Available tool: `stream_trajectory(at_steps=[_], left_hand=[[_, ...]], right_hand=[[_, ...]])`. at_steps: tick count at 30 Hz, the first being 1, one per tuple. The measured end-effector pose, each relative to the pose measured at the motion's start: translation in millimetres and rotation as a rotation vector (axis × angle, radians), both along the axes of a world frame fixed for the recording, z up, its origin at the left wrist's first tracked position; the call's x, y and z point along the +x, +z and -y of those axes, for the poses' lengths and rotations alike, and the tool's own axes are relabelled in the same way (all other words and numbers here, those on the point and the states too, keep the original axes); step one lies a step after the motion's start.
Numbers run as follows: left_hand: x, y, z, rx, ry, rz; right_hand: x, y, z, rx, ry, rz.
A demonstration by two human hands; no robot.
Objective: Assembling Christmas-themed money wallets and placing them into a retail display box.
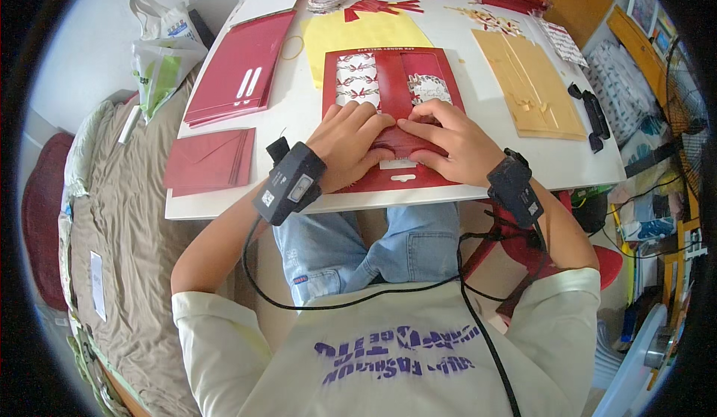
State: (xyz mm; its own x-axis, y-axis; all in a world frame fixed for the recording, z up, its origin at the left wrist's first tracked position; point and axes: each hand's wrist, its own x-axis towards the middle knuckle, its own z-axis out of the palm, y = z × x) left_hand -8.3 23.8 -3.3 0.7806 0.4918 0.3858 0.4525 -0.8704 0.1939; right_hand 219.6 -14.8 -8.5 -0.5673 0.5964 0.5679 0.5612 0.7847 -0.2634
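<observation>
A red card wallet package [389, 89] lies flat before me near the table's front edge, its hang hole towards me. One window shows a white sheet with a red-bow and sprig pattern [357, 75]; the other shows a dark red wallet with a white floral label [428, 88]. Over the package's middle, my left hand [352, 137] and my right hand [456, 140] meet from both sides. Their index fingers and thumbs hold a dark red piece [399, 141], partly hidden by the fingers. A small white label [396, 164] shows below the thumbs.
Dark red card sheets [241, 64] and red envelopes [210, 162] lie left on the white table [482, 173]. Behind the package are a yellow sheet [386, 30] and red strips [381, 7]. Tan paper pieces [532, 81] and a black object [594, 114] lie right. Black cables [392, 292] cross my lap.
</observation>
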Motion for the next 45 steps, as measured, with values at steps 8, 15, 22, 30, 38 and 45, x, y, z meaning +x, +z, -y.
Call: stream_trajectory(at_steps=[8,15,22,30,38,45], left_hand=[[0,4,-3,-0.13,0.012,-0.02],[-1,1,-1,0.069,-0.004,-0.082],[-1,6,2,0.017,-0.021,-0.042],[1,9,0,-0.094,-0.029,-0.037],[5,1,0,-0.053,-0.026,0.011],[5,-5,4,0.036,-0.037,0.093]], right_hand=[[1,-7,-1,0.046,-0.027,0.006],[6,-5,-1,0.049,0.016,0.001],[7,-3,1,0.033,-0.016,0.005],[2,2,5,0.092,-0.06,0.075],[-8,2,7,0.119,-0.2,0.154],[-10,-1,2,-0.003,-0.185,-0.001]])
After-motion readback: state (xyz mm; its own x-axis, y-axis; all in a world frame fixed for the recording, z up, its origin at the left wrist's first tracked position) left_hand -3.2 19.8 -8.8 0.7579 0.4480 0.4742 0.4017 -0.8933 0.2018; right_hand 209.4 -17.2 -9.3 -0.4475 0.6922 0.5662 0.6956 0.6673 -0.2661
